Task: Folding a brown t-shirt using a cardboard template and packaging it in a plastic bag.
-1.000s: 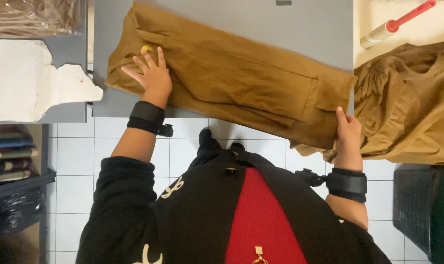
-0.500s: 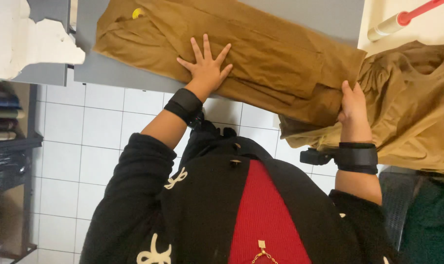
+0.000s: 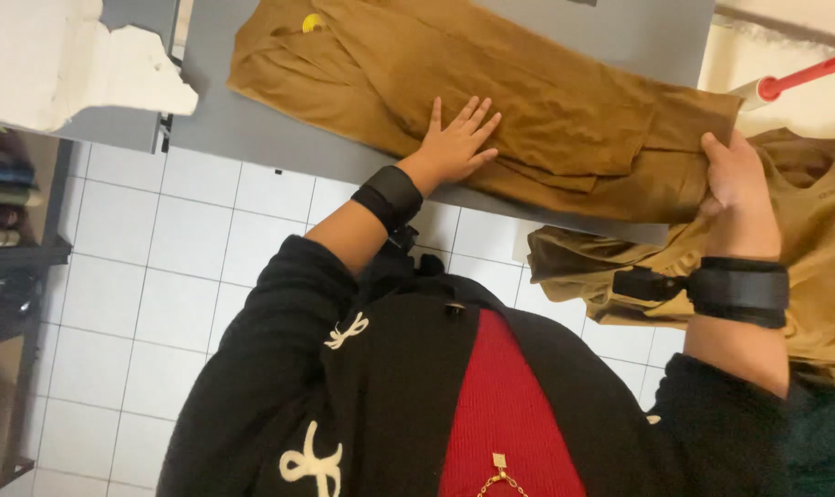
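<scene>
- I see a red-handled roller at 2 o'clock, a white torn sheet at 10 o'clock, and more brown clothing heaped at 3 o'clock, just beside the grey table.
- My left hand lies flat, fingers spread, on the folded brown garment across the table at 12 o'clock.
- My right hand is closed on the garment's right end.
- The far table edge is cut off.
</scene>
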